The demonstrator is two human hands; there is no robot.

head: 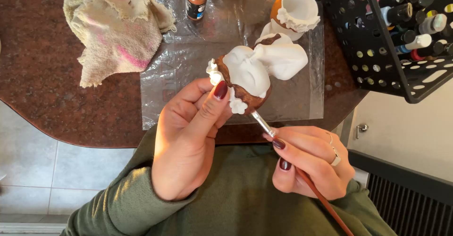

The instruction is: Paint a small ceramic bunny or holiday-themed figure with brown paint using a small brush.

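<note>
Hands (188, 137) w/ figurine (250, 73), brown countertop (42, 75)

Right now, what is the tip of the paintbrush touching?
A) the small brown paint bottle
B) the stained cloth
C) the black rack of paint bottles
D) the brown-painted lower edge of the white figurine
D: the right hand holds the paintbrush with its tip against the brown lower edge of the white figurine, which the left hand holds up above the plastic sheet.

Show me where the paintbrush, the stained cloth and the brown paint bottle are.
paintbrush (262, 124), head view, on its metal ferrule.
stained cloth (115, 33), head view, on its middle folds.
brown paint bottle (196, 1), head view, on its body.
</note>
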